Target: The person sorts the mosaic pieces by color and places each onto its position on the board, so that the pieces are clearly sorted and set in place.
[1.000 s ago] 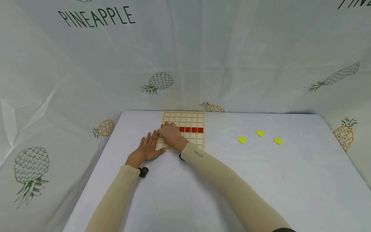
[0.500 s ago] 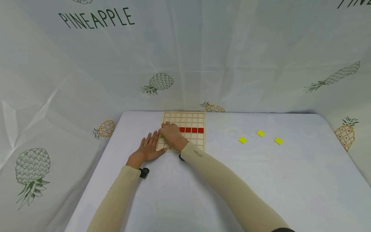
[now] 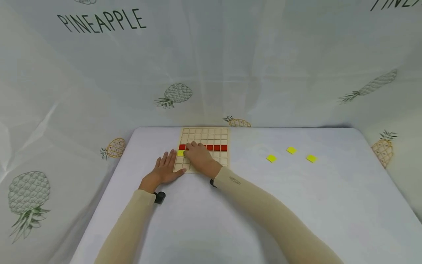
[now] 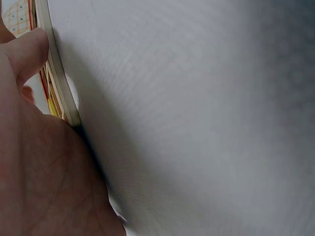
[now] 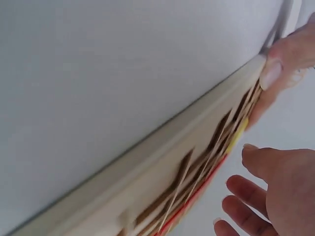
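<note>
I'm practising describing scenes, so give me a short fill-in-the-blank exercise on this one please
The number of loose yellow tiles right of the board is ____.
In the board's middle row, the visible tiles are coloured ____.
The hand nearer the board's middle is the person's ____ one.

Missing words: three; red; right.
</note>
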Demonstrator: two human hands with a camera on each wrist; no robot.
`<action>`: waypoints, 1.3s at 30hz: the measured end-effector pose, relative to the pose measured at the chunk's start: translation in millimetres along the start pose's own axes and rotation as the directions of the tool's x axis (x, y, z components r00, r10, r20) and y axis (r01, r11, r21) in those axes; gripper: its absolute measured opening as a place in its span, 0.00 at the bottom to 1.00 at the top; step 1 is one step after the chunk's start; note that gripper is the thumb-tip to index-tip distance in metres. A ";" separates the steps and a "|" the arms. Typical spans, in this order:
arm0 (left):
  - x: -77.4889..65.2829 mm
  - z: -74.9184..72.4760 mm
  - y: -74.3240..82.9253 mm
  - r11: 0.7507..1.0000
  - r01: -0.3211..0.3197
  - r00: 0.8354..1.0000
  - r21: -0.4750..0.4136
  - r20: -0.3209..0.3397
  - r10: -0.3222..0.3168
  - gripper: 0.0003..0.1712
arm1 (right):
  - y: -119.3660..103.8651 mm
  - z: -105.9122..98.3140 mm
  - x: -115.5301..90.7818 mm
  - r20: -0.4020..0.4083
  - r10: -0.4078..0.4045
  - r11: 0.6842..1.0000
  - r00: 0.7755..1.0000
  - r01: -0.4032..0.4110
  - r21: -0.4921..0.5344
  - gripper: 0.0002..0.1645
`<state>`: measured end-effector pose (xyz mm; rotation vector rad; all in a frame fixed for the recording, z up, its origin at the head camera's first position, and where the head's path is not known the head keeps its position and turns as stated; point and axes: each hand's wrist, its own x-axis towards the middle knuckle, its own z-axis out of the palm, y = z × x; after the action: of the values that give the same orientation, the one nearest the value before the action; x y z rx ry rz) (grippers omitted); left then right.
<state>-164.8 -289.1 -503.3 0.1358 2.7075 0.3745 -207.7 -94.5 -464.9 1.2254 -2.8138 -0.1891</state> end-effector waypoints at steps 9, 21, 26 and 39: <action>-7.0 -3.3 -5.4 1.000 -0.004 1.000 -0.007 -0.021 0.004 0.59 | 42.1 -4.1 -61.1 -0.163 0.014 0.999 0.987 -0.005 0.052 0.22; -10.1 -4.8 -0.7 1.000 -0.009 1.000 -0.028 -0.028 0.008 0.60 | 114.1 5.6 -146.1 -0.241 0.018 0.993 0.970 0.011 0.117 0.24; -10.0 -0.4 -3.2 1.000 -0.015 1.000 -0.027 -0.026 0.015 0.60 | 138.2 15.9 -179.1 -0.243 0.009 0.991 0.970 0.025 0.134 0.26; -3.8 3.5 -1.8 0.999 -0.038 0.999 -0.035 -0.037 0.037 0.60 | 197.3 33.2 -238.2 -0.242 -0.027 0.978 0.970 0.076 0.194 0.26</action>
<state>-159.9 -290.6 -505.5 0.1710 2.7355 0.4408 -192.2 216.1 -473.3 1.2641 -2.6445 0.2333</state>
